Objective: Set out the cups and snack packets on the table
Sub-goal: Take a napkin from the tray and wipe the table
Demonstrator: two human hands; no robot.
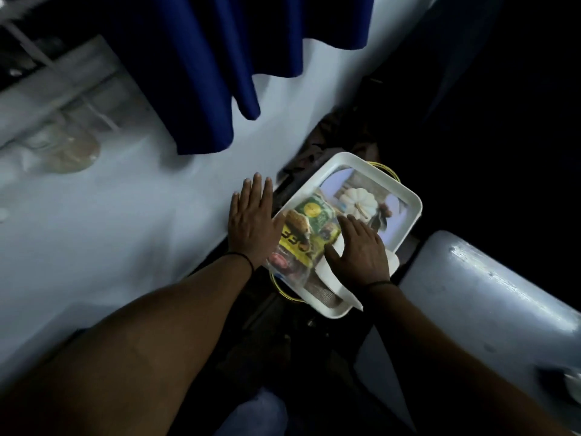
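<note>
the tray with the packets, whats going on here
A person is reaching with both bare hands to a white tray that sits beside a table draped in white cloth. The right hand lies flat on the snack packets in the tray, fingers spread. The left hand rests open at the tray's near edge, by the cloth. Nothing is lifted yet, and the picture is dim and blurred.

Snack packets [306, 234] partly under the right hand [361, 250]; blurred glassware [67, 146] at far left.

A blue curtain [245, 58] hangs above the tray [405, 191], with a blurred glass jar [67, 146] far to its left.
</note>
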